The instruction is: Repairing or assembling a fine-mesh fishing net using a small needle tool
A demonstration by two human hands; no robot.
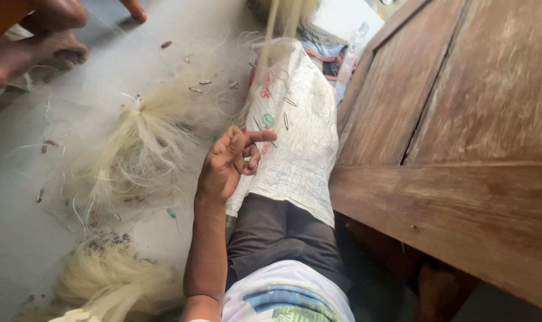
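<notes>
At the far left we see a pale cream bundle of fine fishing net (145,134) spread on the grey floor (20,238), gathered at a knot and fanning down and outward, with small dark oval weights (196,90) scattered along its edge. A second heap of the same pale net (113,277) lies below it, nearer to us. At the top left corner another person's bare foot (62,48) rests on the floor, well apart from our work.

Moving right, our left hand (229,161) is the only one in view. Its grip is curled, the thumb pressed toward the bent fingers with the index finger stretched out to the right; it seems to pinch a thin strand of net, though the line itself is too fine for us to be sure. The strand runs up and away from the grip toward a taut pale twist of net (277,24) at the top, so its long axis runs nearly straight away from us.

Just right of the hand, a white woven plastic sack (297,143) covers our outstretched leg, above dark grey shorts (280,235). Our right hand is out of sight. At the far right stands a weathered brown wooden door (456,137).
</notes>
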